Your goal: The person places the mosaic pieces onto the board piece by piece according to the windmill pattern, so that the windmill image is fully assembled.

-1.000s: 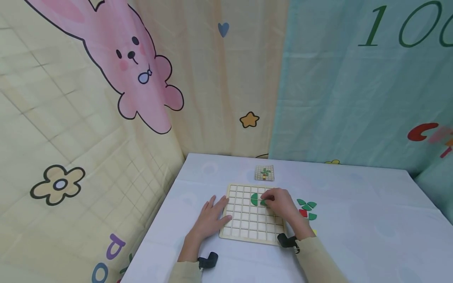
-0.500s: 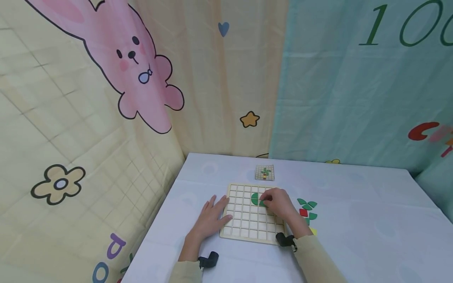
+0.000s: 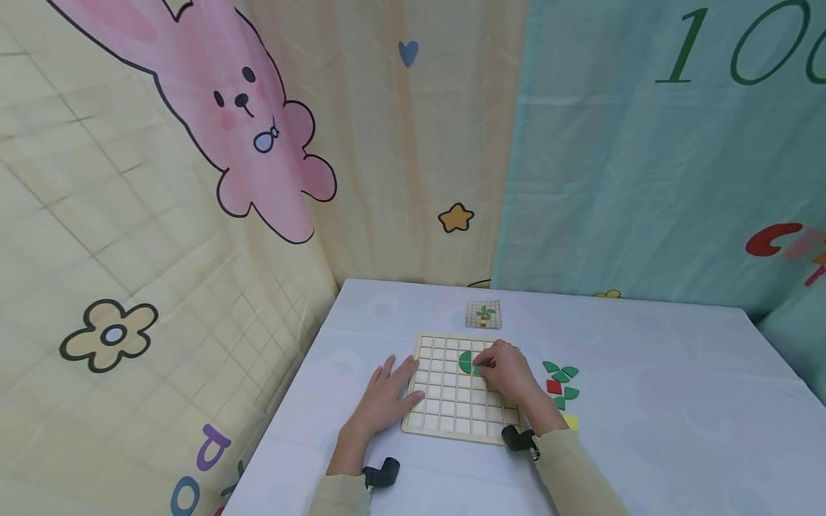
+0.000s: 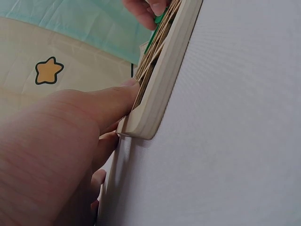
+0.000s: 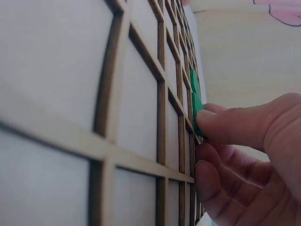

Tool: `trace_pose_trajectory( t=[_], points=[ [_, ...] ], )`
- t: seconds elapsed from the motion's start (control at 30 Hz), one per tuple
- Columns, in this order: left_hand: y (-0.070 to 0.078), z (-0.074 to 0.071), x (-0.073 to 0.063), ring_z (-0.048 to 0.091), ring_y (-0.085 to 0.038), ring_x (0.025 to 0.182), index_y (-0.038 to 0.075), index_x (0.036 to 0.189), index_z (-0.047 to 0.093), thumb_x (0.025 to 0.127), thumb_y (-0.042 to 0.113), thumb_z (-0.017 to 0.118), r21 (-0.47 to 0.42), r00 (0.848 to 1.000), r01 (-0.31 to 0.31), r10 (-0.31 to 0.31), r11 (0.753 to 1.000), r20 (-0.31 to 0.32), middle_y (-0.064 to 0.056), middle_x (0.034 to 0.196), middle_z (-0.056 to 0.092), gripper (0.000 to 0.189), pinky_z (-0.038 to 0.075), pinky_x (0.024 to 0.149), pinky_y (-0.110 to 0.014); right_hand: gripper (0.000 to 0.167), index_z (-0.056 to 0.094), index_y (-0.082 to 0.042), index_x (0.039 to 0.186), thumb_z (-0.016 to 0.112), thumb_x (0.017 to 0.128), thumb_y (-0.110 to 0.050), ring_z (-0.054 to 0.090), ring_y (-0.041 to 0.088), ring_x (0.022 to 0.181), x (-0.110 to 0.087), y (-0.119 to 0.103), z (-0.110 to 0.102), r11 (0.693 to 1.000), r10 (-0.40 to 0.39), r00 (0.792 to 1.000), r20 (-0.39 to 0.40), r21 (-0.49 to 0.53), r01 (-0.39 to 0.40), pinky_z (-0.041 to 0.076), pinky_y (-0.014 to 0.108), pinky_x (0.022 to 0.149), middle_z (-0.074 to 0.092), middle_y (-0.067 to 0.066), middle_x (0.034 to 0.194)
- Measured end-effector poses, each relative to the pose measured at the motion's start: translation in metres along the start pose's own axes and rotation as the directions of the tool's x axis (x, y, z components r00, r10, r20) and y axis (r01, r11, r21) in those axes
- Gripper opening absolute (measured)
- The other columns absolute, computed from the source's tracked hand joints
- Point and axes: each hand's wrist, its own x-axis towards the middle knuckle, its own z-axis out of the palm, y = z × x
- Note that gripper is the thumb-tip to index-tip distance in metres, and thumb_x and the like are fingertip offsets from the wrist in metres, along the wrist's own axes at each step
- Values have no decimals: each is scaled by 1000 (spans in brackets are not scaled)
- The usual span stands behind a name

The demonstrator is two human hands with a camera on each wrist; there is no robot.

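Observation:
A wooden grid board [image 3: 445, 401] with square cells lies flat on the table. My left hand [image 3: 381, 401] rests at its left edge with the fingers spread, the thumb on the rim. Over the upper right part of the board, my right hand [image 3: 508, 369] pinches a green piece [image 5: 197, 115] between thumb and fingers, at the grid surface. Green pieces [image 3: 464, 362] sit in cells just left of those fingertips. The held piece is mostly hidden by the fingers in the head view.
Right of the board lie several green leaf-shaped pieces [image 3: 561, 376], a red square [image 3: 553, 387] and a yellow piece [image 3: 571, 423]. A small pattern card [image 3: 483, 314] lies behind the board on the white table [image 3: 665, 401]. Patterned curtains [image 3: 387, 179] stand behind.
My right hand has shifted very slightly left over the board, still pinching the green piece. The left hand stays in place at the board's edge.

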Motion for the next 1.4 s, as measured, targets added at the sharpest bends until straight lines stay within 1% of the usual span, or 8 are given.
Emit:
trace_pose_trajectory(
  t=[0.13, 0.37, 0.57, 0.67, 0.77, 0.93, 1.17, 1.4],
  points=[
    [0, -1, 0, 10, -36, 153, 15, 158, 37, 100, 45, 58, -7, 1000, -10, 10, 1000, -4, -3, 163, 31, 68, 9, 122, -55, 14, 81, -14, 95, 78, 86, -4, 59, 15, 81, 0, 0, 1, 999, -7, 1000, -13, -34, 6, 54, 37, 73, 61, -3, 87],
    [-1, -1, 0, 10, -37, 153, 14, 157, 37, 100, 45, 58, -11, 1000, -19, 19, 1000, -3, -4, 163, 31, 68, 9, 121, -56, 10, 82, -14, 93, 79, 86, -7, 59, 15, 82, -2, -4, 1, 998, 27, 999, -27, -59, -29, 54, 37, 72, 61, -4, 88],
    [-1, 1, 1, 9, -34, 153, 16, 158, 36, 101, 47, 56, 4, 1000, -6, 6, 1000, 4, -1, 164, 30, 68, 8, 122, -54, 13, 82, -14, 96, 79, 86, -8, 60, 15, 84, -4, -4, 2, 996, 24, 1000, -15, -80, -25, 54, 36, 73, 62, -4, 88],
    [-1, 2, 1, 10, -35, 153, 16, 157, 37, 101, 47, 56, 4, 1000, -12, 12, 1000, -6, -2, 163, 31, 67, 9, 122, -55, 16, 82, -14, 98, 79, 84, -7, 59, 15, 84, -5, -2, 1, 997, 19, 1000, -9, -71, -19, 54, 37, 74, 63, -4, 89],
    [-2, 2, 1, 10, -35, 153, 16, 157, 38, 101, 47, 56, 12, 1000, -15, 15, 1000, -12, -2, 163, 31, 67, 9, 122, -56, 20, 81, -16, 102, 78, 84, -8, 58, 16, 84, -7, -1, -1, 998, 38, 999, -1, -54, -38, 54, 37, 74, 63, -4, 91],
    [-2, 2, 1, 10, -35, 153, 16, 157, 38, 101, 49, 55, 14, 1000, -19, 19, 1000, -14, -1, 163, 31, 68, 9, 122, -56, 22, 79, -14, 109, 76, 88, -12, 58, 18, 85, -11, -2, -13, 998, 53, 999, -6, -38, -53, 54, 35, 71, 65, -2, 96],
    [-1, 1, 2, 11, -36, 153, 14, 157, 38, 101, 49, 55, 15, 1000, -28, 28, 999, -14, -3, 163, 32, 68, 10, 121, -56, 22, 77, -12, 111, 77, 89, -13, 60, 19, 85, -19, 0, -33, 998, 49, 998, -48, -47, -51, 53, 37, 69, 68, 0, 96],
    [1, -2, 0, 11, -36, 153, 15, 157, 38, 100, 47, 57, 12, 1000, -14, 14, 1000, -9, -3, 163, 32, 67, 10, 122, -56, 22, 76, -12, 111, 77, 89, -13, 62, 26, 95, -26, 14, -45, 993, 83, 993, -85, -72, -90, 55, 46, 79, 70, 3, 99]
  ],
)
